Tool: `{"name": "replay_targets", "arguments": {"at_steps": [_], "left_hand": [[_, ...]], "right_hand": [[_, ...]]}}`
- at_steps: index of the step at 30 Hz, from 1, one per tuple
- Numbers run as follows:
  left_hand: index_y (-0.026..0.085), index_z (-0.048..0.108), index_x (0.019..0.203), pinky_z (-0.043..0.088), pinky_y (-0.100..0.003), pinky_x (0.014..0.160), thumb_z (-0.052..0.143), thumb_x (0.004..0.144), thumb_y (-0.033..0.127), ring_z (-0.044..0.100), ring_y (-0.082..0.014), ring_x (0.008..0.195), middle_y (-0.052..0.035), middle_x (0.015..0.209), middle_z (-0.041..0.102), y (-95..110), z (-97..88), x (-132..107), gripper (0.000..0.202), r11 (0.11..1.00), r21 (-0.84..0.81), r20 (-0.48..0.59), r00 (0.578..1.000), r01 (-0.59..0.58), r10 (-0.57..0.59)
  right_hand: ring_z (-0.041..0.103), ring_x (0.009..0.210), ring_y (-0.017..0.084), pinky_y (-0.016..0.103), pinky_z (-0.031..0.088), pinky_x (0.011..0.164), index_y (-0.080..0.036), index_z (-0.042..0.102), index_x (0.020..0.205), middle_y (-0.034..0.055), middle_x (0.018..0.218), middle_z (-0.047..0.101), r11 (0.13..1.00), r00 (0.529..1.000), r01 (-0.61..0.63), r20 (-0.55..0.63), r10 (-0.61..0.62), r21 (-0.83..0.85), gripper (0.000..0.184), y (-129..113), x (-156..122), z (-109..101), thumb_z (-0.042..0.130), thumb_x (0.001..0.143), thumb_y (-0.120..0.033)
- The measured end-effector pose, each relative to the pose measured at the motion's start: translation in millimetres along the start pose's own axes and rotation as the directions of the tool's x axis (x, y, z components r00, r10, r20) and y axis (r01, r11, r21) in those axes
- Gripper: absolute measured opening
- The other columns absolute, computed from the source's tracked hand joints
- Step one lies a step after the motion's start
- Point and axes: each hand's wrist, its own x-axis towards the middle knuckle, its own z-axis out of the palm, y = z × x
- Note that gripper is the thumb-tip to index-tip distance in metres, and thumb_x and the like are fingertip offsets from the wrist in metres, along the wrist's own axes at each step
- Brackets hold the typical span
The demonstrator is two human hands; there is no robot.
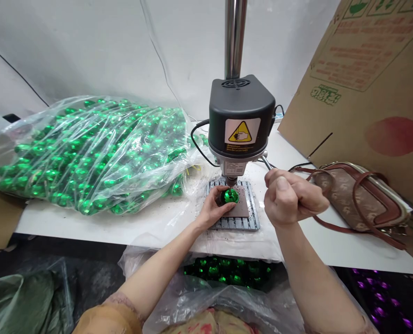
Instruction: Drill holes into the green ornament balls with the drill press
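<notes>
A small bench drill press (241,116) with a black motor head and a yellow hand-warning label stands on a white table. Under its chuck, my left hand (215,204) grips a shiny green faceted ball (231,195) between thumb and fingers. The ball rests on a brown square board (243,207) on the grey slotted base plate (254,222). A dark hole or the bit's tip shows at the ball's top; I cannot tell how deep the bit sits. My right hand (289,197) is closed round the press's metal lever (268,161), to the right of the motor head.
A big clear bag (98,157) full of green balls covers the table's left. Another open bag of green balls (227,271) is at my lap. On the right lie a brown handbag (369,199) and a large cardboard box (359,93). Purple balls (380,297) show below.
</notes>
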Motion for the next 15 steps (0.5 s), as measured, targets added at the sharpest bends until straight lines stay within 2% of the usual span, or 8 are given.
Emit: {"name": "replay_targets", "arguments": {"at_steps": [2,5,8,10,11,13,14,15], "left_hand": [[0.019,0.057,0.115,0.047,-0.044,0.104,0.083,0.076,0.041,0.062,-0.0270,0.119,-0.0107,0.122,0.066,1.6,1.0,1.8,0.052,1.000,0.014,-0.005,1.000,-0.003,0.003],[0.019,0.058,0.111,0.049,-0.043,0.099,0.083,0.075,0.041,0.064,-0.0266,0.112,-0.0100,0.116,0.067,11.5,2.6,-3.6,0.049,0.993,0.108,-0.091,0.994,-0.042,0.052],[0.021,0.059,0.104,0.051,-0.041,0.091,0.081,0.076,0.044,0.065,-0.0259,0.103,-0.0082,0.106,0.067,25.6,2.5,-33.4,0.042,0.940,0.325,-0.146,0.976,-0.108,0.162],[0.022,0.059,0.105,0.051,-0.038,0.084,0.077,0.079,0.047,0.065,-0.0247,0.097,-0.0085,0.104,0.067,31.2,1.3,-66.5,0.040,0.865,0.444,0.077,0.972,-0.234,0.224],[0.022,0.059,0.106,0.051,-0.036,0.081,0.076,0.080,0.049,0.064,-0.0241,0.095,-0.0091,0.104,0.067,31.9,0.3,-84.3,0.041,0.807,0.478,0.264,0.933,-0.347,0.244],[0.021,0.060,0.107,0.049,-0.035,0.076,0.075,0.080,0.055,0.063,-0.0238,0.089,-0.0093,0.098,0.067,29.9,-3.6,-114.2,0.045,0.649,0.493,0.572,0.778,-0.580,0.260],[0.021,0.061,0.106,0.049,-0.035,0.075,0.075,0.079,0.057,0.062,-0.0239,0.087,-0.0090,0.096,0.067,28.0,-7.0,-123.1,0.047,0.581,0.479,0.655,0.709,-0.658,0.262],[0.020,0.060,0.106,0.049,-0.035,0.075,0.074,0.080,0.057,0.062,-0.0241,0.087,-0.0089,0.094,0.066,26.2,-11.7,-126.1,0.046,0.546,0.469,0.689,0.674,-0.695,0.267]], "right_hand": [[0.028,0.038,0.003,0.024,0.026,0.041,-0.017,0.021,0.050,-0.0070,0.044,0.028,0.994,0.993,-0.109,-0.052,0.108,-0.013,0.048,-6.0,12.1,7.4,0.058,0.081,-0.011],[0.028,0.037,0.004,0.025,0.025,0.040,-0.019,0.027,0.048,-0.0079,0.041,0.028,0.930,0.926,-0.368,-0.096,0.365,-0.022,0.047,-13.5,39.9,20.3,0.061,0.081,-0.013],[0.030,0.036,0.004,0.026,0.022,0.038,-0.020,0.036,0.047,-0.0081,0.039,0.033,0.882,0.881,-0.470,-0.070,0.468,-0.029,0.042,-15.1,61.3,27.2,0.062,0.079,-0.012],[0.031,0.036,0.004,0.026,0.024,0.039,-0.020,0.037,0.047,-0.0082,0.039,0.034,0.879,0.878,-0.476,-0.067,0.473,-0.032,0.041,-13.8,66.3,27.7,0.062,0.079,-0.012],[0.031,0.036,0.004,0.026,0.025,0.040,-0.020,0.037,0.047,-0.0083,0.039,0.034,0.882,0.882,-0.470,-0.066,0.467,-0.031,0.041,-13.0,66.5,27.3,0.062,0.079,-0.013],[0.032,0.035,0.004,0.027,0.026,0.041,-0.020,0.036,0.047,-0.0083,0.039,0.035,0.890,0.889,-0.455,-0.064,0.453,-0.028,0.042,-11.9,64.6,26.2,0.062,0.080,-0.014],[0.032,0.035,0.005,0.027,0.026,0.041,-0.021,0.036,0.048,-0.0082,0.039,0.035,0.894,0.893,-0.448,-0.064,0.445,-0.028,0.042,-11.6,63.5,25.8,0.062,0.080,-0.014],[0.032,0.035,0.005,0.027,0.026,0.040,-0.021,0.036,0.048,-0.0083,0.039,0.035,0.897,0.897,-0.440,-0.066,0.438,-0.029,0.042,-11.5,62.5,25.6,0.062,0.080,-0.014]]}}
